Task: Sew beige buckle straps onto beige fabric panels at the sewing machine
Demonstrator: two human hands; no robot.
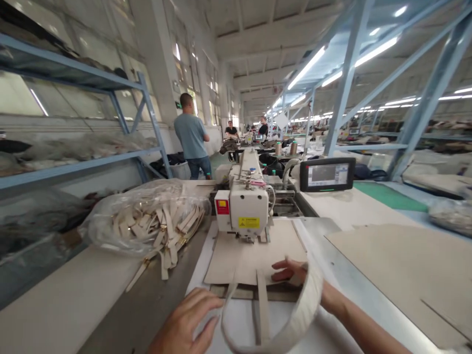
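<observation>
A beige fabric panel (236,263) lies under the head of a white sewing machine (249,206). From its near edge a beige strap (309,305) bends toward me in a wide loop, and a narrow flat strip (262,307) hangs straight down inside that loop. My left hand (190,319) is at the loop's left side, thumb and fingers apart, with nothing seen between them. My right hand (293,273) rests at the panel's near right edge, its fingers stretched out over the fabric; the strap partly covers this hand.
A clear plastic bag (147,216) of straps with metal fittings lies left of the machine. To the right stand a control screen (327,174) and a large beige sheet (398,265). Blue shelving (125,157) lines the left; a person (191,132) stands beyond.
</observation>
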